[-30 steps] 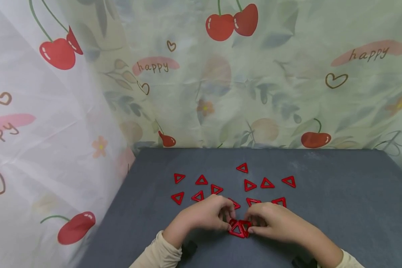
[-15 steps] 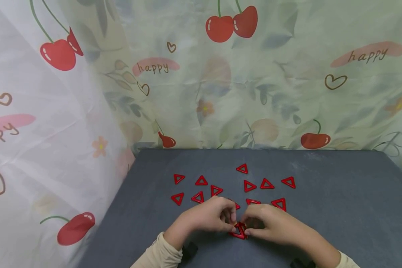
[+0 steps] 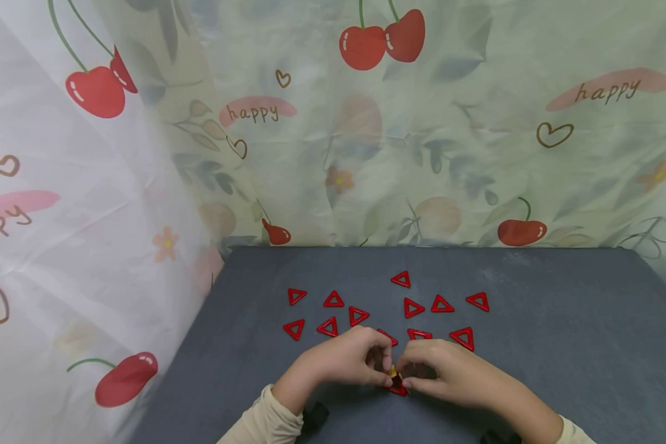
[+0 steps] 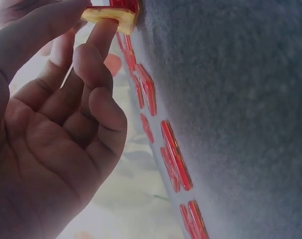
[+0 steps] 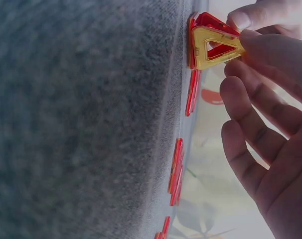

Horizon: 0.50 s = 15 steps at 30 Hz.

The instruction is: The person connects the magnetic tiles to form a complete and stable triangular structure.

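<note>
Near the front of the dark table, my left hand (image 3: 351, 356) and right hand (image 3: 449, 369) meet over a small group of triangular plastic tiles. A red base tile (image 3: 398, 391) shows flat between the fingertips. Two tiles stand tilted up from it, their yellow inner sides showing. Thumb and fingers of my left hand pinch one tilted tile (image 4: 122, 20). My right thumb and forefinger pinch the tip of the other tilted tile (image 5: 202, 59), while the remaining right fingers curve loosely. In the head view the fingers hide much of the group.
Several loose red triangle tiles lie flat beyond the hands, including a left one (image 3: 294, 328), a far one (image 3: 401, 279) and a right one (image 3: 463, 338). A curtain printed with cherries (image 3: 362, 48) stands behind the grey table (image 3: 560, 327) and along its left side.
The tiles beside the base tile have been folded upward, so yellow inner sides now show. Both hands have drawn slightly closer together. The loose tiles have stayed put.
</note>
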Each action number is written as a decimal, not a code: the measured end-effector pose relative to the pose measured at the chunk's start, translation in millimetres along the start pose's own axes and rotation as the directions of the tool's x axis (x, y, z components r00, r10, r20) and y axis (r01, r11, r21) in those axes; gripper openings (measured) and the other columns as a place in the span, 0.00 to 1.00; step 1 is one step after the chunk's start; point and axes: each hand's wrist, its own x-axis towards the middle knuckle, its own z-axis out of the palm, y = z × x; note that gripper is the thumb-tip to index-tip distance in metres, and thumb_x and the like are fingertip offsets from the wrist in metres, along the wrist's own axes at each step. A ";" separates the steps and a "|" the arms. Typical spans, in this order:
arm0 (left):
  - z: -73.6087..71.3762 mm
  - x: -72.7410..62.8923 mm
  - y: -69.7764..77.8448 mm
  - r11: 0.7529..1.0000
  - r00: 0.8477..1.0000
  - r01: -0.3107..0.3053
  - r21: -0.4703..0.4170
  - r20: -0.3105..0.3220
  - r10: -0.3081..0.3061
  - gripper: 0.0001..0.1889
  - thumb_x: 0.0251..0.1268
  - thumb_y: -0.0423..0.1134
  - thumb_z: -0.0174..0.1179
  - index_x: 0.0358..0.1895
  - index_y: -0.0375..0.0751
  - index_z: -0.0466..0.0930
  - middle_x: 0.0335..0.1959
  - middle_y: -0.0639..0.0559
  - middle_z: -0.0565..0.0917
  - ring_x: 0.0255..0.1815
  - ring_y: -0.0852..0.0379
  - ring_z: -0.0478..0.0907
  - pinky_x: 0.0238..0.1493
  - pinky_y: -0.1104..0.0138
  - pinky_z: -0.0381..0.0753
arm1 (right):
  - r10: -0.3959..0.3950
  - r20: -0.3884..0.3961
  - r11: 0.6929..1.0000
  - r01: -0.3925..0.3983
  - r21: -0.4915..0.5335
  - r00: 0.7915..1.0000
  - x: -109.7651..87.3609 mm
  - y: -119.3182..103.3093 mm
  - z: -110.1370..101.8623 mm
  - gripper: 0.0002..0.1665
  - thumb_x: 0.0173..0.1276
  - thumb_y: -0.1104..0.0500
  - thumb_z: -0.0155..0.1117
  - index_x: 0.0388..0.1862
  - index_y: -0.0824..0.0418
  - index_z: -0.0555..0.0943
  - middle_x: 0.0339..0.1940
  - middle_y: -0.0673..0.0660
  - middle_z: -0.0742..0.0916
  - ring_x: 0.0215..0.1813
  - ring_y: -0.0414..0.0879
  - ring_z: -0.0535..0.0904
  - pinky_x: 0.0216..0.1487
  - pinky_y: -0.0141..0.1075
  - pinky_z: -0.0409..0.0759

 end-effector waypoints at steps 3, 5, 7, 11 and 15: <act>-2.8 -1.5 -0.9 0.999 1.000 0.027 -0.019 -0.011 -0.027 0.09 0.64 0.36 0.77 0.34 0.46 0.83 0.28 0.61 0.81 0.22 0.64 0.77 0.28 0.72 0.79 | -0.002 0.012 1.000 0.002 -0.002 1.000 0.1 -0.1 -1.4 0.09 0.75 0.55 0.72 0.51 0.42 0.87 0.41 0.36 0.85 0.41 0.28 0.79 0.41 0.30 0.82; -5.6 -2.9 -2.1 0.998 0.999 0.044 -0.032 -0.024 -0.045 0.09 0.63 0.36 0.77 0.34 0.45 0.83 0.28 0.60 0.82 0.22 0.63 0.78 0.28 0.72 0.79 | 0.002 0.023 1.000 -0.002 0.000 1.000 0.1 -0.1 -2.2 0.09 0.76 0.55 0.71 0.51 0.43 0.87 0.42 0.36 0.85 0.41 0.28 0.78 0.41 0.30 0.82; -8.5 -4.5 -4.2 0.998 0.997 0.057 -0.033 -0.043 -0.058 0.09 0.62 0.36 0.77 0.35 0.45 0.83 0.29 0.60 0.82 0.23 0.62 0.78 0.29 0.71 0.79 | 0.007 0.032 1.000 -0.007 0.002 0.999 0.1 0.1 -2.8 0.09 0.77 0.55 0.71 0.52 0.43 0.88 0.42 0.36 0.86 0.41 0.27 0.78 0.42 0.31 0.82; -15.0 -7.7 -10.0 0.995 0.991 0.095 -0.018 -0.092 -0.096 0.09 0.63 0.37 0.77 0.37 0.44 0.84 0.30 0.60 0.83 0.24 0.62 0.77 0.30 0.71 0.79 | 0.026 0.045 1.000 -0.026 0.002 0.999 -0.3 -0.1 -3.3 0.07 0.77 0.54 0.70 0.51 0.43 0.88 0.43 0.36 0.87 0.43 0.27 0.79 0.43 0.32 0.83; -23.4 -11.7 -16.2 0.991 0.980 0.135 -0.012 -0.145 -0.135 0.09 0.64 0.39 0.77 0.39 0.45 0.85 0.32 0.58 0.84 0.21 0.61 0.75 0.29 0.69 0.78 | 0.047 0.049 0.999 -0.047 0.000 0.998 -1.2 -0.5 -3.5 0.05 0.77 0.53 0.71 0.48 0.43 0.88 0.43 0.36 0.86 0.43 0.27 0.79 0.44 0.32 0.83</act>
